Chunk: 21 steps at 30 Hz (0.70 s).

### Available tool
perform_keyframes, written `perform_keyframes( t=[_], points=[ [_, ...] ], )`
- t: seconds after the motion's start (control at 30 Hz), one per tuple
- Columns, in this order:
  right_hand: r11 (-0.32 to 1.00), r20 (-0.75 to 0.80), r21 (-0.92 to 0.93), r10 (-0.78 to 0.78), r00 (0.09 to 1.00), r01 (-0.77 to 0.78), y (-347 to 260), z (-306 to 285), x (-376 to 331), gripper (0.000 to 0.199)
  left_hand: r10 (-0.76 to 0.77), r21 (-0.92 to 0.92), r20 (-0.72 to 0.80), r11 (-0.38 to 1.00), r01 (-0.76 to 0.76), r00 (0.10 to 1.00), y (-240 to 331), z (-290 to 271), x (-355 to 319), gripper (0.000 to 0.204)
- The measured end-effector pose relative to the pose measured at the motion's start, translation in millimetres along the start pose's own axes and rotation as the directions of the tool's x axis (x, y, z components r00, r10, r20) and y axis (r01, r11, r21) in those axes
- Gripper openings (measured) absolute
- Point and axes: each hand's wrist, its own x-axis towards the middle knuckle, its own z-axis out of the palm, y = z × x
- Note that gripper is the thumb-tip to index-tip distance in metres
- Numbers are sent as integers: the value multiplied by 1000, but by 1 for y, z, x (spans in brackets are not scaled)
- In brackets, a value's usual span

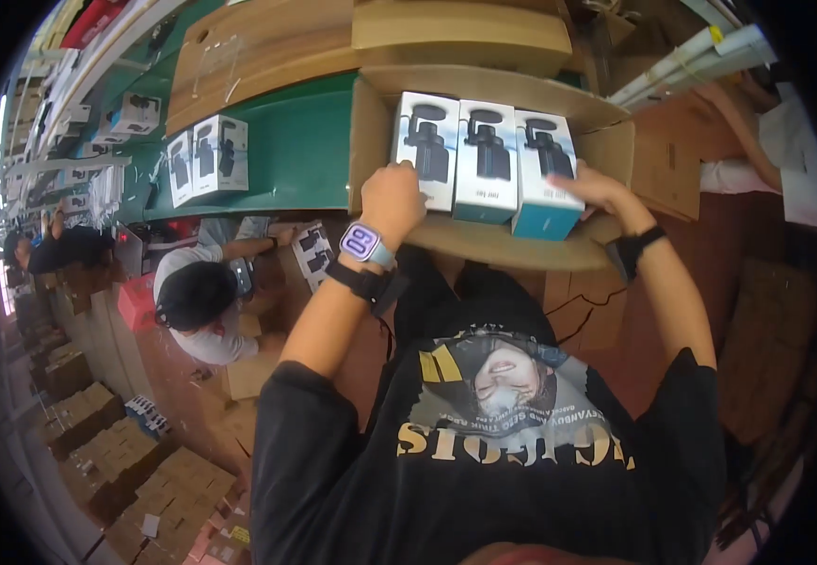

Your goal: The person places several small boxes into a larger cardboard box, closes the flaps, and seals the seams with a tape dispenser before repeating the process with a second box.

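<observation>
Inside the open carton (503, 247), three boxes (486, 155) sit side by side, the left hand (392, 200) curled against the left one's near left edge and the right hand (604, 188) touching the right one's right side with fingers partly spread; whether either grips, I cannot tell. Left of the carton, more boxes (206, 155) stand on the green table (296, 141), and nearer on the left is a co-worker (200, 301) in white.
</observation>
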Motion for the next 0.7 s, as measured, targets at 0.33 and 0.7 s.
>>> perform_keyframes(
  t=[0.33,0.7],
  points=[
    [961,57,216,166,984,-175,-48,-9,26,99,138,-170,-249,968,-183,959,-27,-6,3,34],
    [780,-312,-302,462,830,-548,-132,28,91,126,539,-229,288,841,-490,791,-76,33,44,27]
  ],
)
